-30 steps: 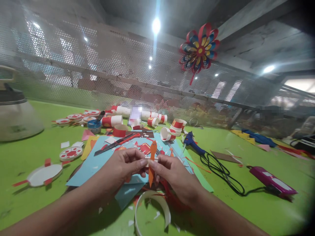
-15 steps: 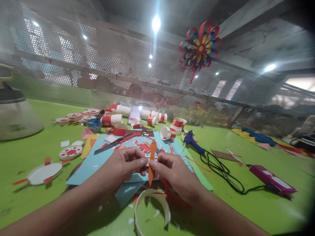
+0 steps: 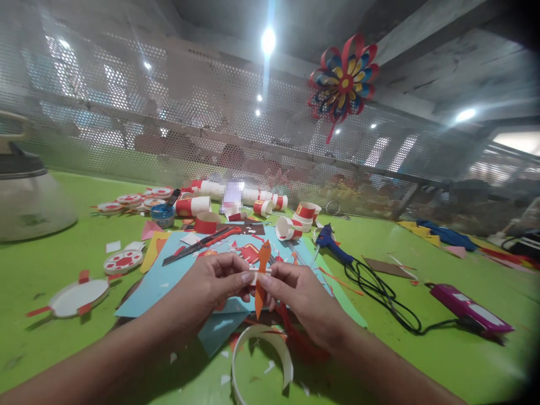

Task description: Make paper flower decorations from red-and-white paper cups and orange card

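Note:
Both hands meet above the blue paper sheets (image 3: 143, 292). An orange paper cutout (image 3: 264, 256), long and pointed with small dark dots near its top, stands upright between them. My right hand (image 3: 297, 287) is closed, its thumb pressing on the cutout's middle. My left hand (image 3: 223, 275) pinches a small white piece (image 3: 255, 270) behind the cutout; the fingers hide most of it. Below the right hand lies a red-handled tool (image 3: 301, 337), partly covered. A curved white paper strip (image 3: 237, 360) is on the table nearest me.
A blue glue gun (image 3: 335, 247) with a black cable leads to a purple power strip (image 3: 468, 309) at right. A black craft knife (image 3: 194, 246) lies on the sheets. Cut paper cups (image 3: 289, 229), a blue jar (image 3: 162, 215) and a paper disc with red tabs (image 3: 78, 298) surround them.
The top of the orange cutout tilts slightly further right. Both hands keep nearly the same place and grip.

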`<state>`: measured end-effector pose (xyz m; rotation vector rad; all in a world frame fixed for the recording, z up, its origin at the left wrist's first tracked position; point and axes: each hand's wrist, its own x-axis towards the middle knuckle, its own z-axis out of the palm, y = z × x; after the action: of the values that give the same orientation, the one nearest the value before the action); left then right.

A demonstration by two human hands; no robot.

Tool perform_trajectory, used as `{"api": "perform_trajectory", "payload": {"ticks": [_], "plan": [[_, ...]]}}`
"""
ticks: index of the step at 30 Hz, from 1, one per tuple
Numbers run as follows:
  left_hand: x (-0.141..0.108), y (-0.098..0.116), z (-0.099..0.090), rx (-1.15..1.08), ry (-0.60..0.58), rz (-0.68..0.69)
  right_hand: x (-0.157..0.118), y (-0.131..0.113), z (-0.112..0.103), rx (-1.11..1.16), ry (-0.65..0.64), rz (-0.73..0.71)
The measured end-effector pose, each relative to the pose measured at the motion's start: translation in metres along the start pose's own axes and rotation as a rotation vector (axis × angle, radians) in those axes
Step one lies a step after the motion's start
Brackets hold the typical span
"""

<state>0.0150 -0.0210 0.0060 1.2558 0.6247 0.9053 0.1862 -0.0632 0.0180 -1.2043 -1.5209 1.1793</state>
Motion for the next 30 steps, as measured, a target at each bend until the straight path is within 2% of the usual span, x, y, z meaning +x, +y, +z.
{"api": "perform_trajectory", "payload": {"ticks": [8,17,23,30], "plan": [[0.0003,-0.0024,0.0001,-0.073,-0.030,-0.010,-0.0008,0.0009,0.0007,0.087,-0.023,0.052],[0.0015,-0.0044,-0.0006,-0.090,-0.025,-0.014,0.0002,0.0022,-0.0004,0.066,-0.015,0.012],[0.0016,-0.0065,-0.0008,-0.106,-0.039,-0.020,0.0008,0.0022,0.0017,0.126,-0.018,0.078],[0.0046,-0.0042,-0.0044,-0.140,0.004,0.000,-0.0002,0.0011,-0.0011,0.075,-0.012,0.000]]}}
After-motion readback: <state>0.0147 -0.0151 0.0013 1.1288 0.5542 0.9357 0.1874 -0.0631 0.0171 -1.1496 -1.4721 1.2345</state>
